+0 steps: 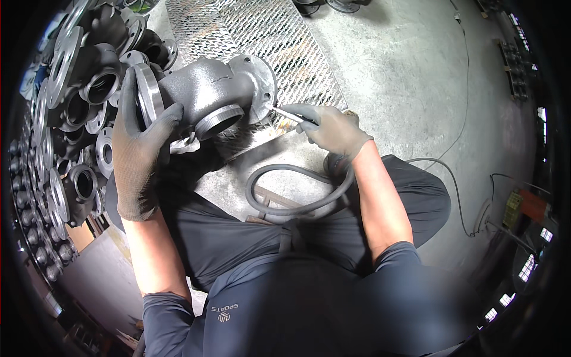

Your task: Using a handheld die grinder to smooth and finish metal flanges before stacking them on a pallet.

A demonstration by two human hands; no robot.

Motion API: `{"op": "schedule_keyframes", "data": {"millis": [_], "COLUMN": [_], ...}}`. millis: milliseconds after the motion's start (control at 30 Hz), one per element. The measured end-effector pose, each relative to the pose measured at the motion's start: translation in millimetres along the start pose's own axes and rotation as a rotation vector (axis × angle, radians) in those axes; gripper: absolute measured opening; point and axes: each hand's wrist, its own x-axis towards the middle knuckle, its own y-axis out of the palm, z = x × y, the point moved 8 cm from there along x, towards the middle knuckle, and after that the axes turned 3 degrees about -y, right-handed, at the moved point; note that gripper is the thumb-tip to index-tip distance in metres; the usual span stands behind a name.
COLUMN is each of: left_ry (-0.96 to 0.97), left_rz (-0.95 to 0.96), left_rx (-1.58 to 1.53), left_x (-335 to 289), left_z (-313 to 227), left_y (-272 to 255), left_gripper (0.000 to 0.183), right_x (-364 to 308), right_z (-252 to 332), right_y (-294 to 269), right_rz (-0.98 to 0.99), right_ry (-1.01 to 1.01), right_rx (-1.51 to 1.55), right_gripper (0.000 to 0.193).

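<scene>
A grey cast-metal valve body (pixel 199 89) with a round flange at each end and a threaded opening facing me lies in front of my legs. My left hand (pixel 140 152), gloved, is closed on its left flange, the thumb along the near side and the fingers over the rim. In my gloved right hand (pixel 338 132) is a slim pen-like tool (pixel 288 114) with a light shaft and a dark part near the fingers. Its tip is at the lower edge of the right flange (pixel 253 70), close to a bolt hole; whether it touches I cannot tell.
Many similar castings (pixel 77 110) are piled at the left. Beneath and beyond the valve body is a treaded metal plate (pixel 262 30). A thick dark hose (pixel 285 211) loops on the floor between my legs. Thin cables (pixel 467 89) run across the concrete at right.
</scene>
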Motion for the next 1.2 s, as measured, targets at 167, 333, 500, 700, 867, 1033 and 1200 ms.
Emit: {"op": "schedule_keyframes", "data": {"millis": [167, 333, 500, 700, 867, 1033, 1200], "left_ry": [-0.024, -0.014, -0.021, -0.038, 0.006, 0.159, 0.194], "left_rz": [0.003, -0.001, 0.012, 0.025, 0.075, 0.26, 0.294], "left_rx": [-0.08, -0.106, -0.066, -0.081, -0.052, 0.209, 0.363], "left_x": [-2, -1, -1, 0, -4, -19, -35], "left_z": [0, -1, 1, 4, 3, 4, 15], "left_y": [1, 0, -1, -1, -1, 4, 4], "left_gripper": [0.099, 0.098, 0.099, 0.1, 0.104, 0.129, 0.125], "right_x": [1, -2, 5, 13, 18, 13, -17], "right_z": [-1, -18, -26, -39, -53, -36, -39], "right_y": [-7, 5, -1, 5, 12, 15, -14], "right_rz": [-0.041, 0.069, -0.039, -0.047, -0.064, -0.11, -0.367], "right_ry": [0.03, 0.18, 0.091, 0.062, 0.068, -0.094, 0.321], "right_rx": [0.038, 0.178, 0.162, 0.124, 0.181, -0.033, 0.386], "right_gripper": [0.054, 0.049, 0.042, 0.039, 0.028, 0.028, 0.043]}}
